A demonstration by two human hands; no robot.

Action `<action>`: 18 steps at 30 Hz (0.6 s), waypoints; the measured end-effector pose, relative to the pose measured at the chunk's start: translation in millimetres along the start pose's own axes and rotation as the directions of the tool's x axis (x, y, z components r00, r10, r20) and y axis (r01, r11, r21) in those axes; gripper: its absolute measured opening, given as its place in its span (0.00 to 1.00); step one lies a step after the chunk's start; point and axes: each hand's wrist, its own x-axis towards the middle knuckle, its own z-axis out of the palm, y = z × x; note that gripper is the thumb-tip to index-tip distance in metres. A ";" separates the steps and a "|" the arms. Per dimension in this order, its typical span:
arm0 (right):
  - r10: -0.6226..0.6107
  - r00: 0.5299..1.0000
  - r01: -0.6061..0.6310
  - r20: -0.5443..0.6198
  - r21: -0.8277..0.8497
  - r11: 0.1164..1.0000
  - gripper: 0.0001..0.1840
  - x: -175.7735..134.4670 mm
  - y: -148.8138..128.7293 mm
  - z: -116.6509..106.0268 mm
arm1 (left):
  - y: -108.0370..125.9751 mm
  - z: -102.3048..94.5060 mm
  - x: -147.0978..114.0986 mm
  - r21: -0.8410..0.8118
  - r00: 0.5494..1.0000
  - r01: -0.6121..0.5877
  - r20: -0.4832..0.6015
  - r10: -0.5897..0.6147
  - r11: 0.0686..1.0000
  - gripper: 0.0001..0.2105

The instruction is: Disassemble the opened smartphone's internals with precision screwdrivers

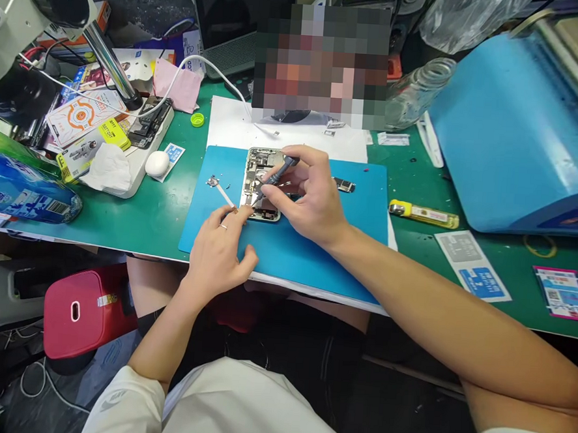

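An opened smartphone (261,203) lies on a blue mat (325,258), its inner parts showing. My right hand (314,198) is closed around a small dark grey screwdriver (282,170), tilted with its tip down at the lower part of the phone. My left hand (221,245) rests at the phone's lower left corner, index fingertip touching that edge, thumb held apart. Beside its fingers, a thin white strip (225,195) runs to a small pile of screws (213,181). Partly behind my right hand lies a dark circuit board (344,184).
A microscope (61,6) overhangs the left, near boxes and a blue bottle-like pack (26,187). On the right are a yellow cutter (423,213), a glass jar (419,87) and a large blue machine (509,138). A white cable (201,57) arches behind the mat.
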 end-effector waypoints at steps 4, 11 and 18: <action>0.004 1.000 -0.004 -0.006 -0.014 1.000 0.28 -0.5 0.7 -1.0 | 0.2 0.8 -0.2 0.010 1.000 -0.004 -0.006 0.004 1.000 0.27; -0.032 0.999 0.031 -0.043 -0.027 0.999 0.29 0.5 0.8 -2.1 | 1.5 0.2 0.7 0.008 1.000 0.006 -0.009 -0.006 1.000 0.27; -0.104 0.995 0.103 -0.010 -0.041 0.994 0.32 1.1 8.1 -5.5 | 1.1 0.0 -0.5 -0.069 0.998 0.031 -0.051 -0.034 0.997 0.26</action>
